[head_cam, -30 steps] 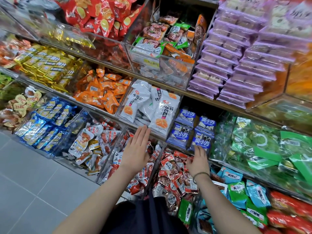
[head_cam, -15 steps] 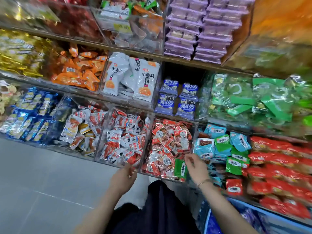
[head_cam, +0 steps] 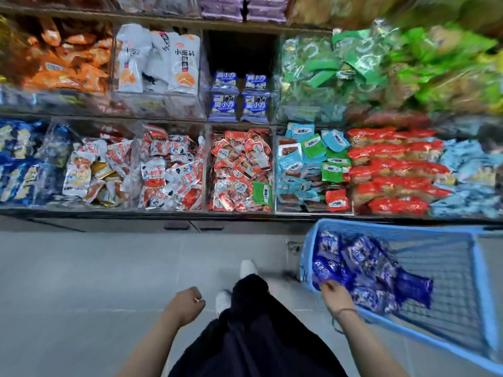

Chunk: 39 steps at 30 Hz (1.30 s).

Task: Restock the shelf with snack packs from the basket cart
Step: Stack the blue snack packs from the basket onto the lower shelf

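In the basket cart [head_cam: 480, 281], right grip [head_cam: 336, 295] touches blue snack packs [head_cam: 367, 268], hold unclear; left grip [head_cam: 186, 304], left of it, curled, empty.

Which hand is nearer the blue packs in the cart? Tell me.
Right. The right hand is at the blue packs in the cart; the left hand hangs over the floor, well apart.

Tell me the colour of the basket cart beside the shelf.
The basket cart is light blue, seen best in the head view.
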### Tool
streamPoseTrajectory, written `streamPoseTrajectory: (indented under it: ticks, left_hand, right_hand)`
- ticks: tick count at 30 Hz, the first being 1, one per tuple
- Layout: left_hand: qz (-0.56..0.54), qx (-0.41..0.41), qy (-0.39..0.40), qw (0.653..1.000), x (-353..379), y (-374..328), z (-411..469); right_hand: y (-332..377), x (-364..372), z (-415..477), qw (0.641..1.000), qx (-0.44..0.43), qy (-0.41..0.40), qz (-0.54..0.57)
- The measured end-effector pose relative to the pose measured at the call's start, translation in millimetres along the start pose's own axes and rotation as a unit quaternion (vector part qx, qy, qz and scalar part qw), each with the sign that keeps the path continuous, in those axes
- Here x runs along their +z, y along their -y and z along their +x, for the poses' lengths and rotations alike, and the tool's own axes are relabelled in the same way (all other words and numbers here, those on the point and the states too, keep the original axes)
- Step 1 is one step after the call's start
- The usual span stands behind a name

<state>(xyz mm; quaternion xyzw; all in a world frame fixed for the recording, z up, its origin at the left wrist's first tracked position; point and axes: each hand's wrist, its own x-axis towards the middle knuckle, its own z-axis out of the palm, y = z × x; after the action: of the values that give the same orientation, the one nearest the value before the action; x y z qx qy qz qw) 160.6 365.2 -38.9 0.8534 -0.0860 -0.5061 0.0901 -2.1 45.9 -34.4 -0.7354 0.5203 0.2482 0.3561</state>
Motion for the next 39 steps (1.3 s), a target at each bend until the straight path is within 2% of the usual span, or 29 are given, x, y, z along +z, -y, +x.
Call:
streamPoseTrajectory:
  ticks: [6,11,19,24,30,34,37,39]
  left_hand:
    - [0.023,0.020,-0.003,1.000,39,-30,-6]
    - [0.003,0.039,-0.012,0.999,68,-87,-4]
    - [-0.036,0.032,-0.030,0.998,148,-195,23]
    - [-0.091,-0.002,-0.087,0.992,196,-250,47]
    - [-0.151,-0.057,-0.142,0.977,232,-274,81]
    - [-0.216,-0.049,-0.184,0.958,241,-275,96]
    - [-0.218,-0.052,-0.179,0.958,240,-274,98]
    - [-0.213,-0.036,-0.183,0.959,237,-272,95]
  right_hand:
    - [-57,-34,-5,0.998,0.037,-0.023,0.036]
    - [-105,-81,22,0.998,0.046,-0.035,0.023]
    - [-168,-139,97,0.998,0.025,0.039,-0.047]
    - [-180,-142,146,0.985,-0.054,0.077,-0.144]
    - [-172,-106,195,0.954,-0.158,0.116,-0.225]
    - [-173,-78,213,0.939,-0.165,0.152,-0.261]
    - [-179,-69,219,0.912,-0.206,0.126,-0.331]
    - [-184,-69,220,0.920,-0.224,0.104,-0.303]
